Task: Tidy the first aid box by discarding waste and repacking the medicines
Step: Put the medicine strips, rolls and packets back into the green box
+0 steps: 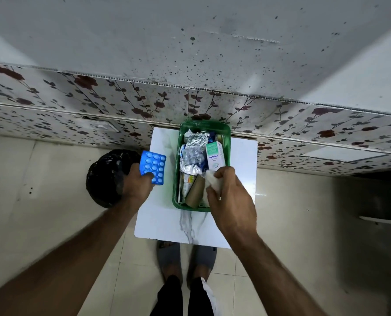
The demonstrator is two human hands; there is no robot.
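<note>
A grey wall [190, 37] speckled with dark spots rises ahead. Below it runs a band of panelling [76, 103] printed with dark red flowers on thin stems. The floor [53, 179] is pale cream tile. A small white marbled desk [158, 215] stands against the panelling.

Dim, flat indoor light; glare is showing on the white desk [247, 179] near its right edge. Wide-angle bending at the edges; forearms are blurring slightly; right floor [361, 201] is lying in shadow.
</note>
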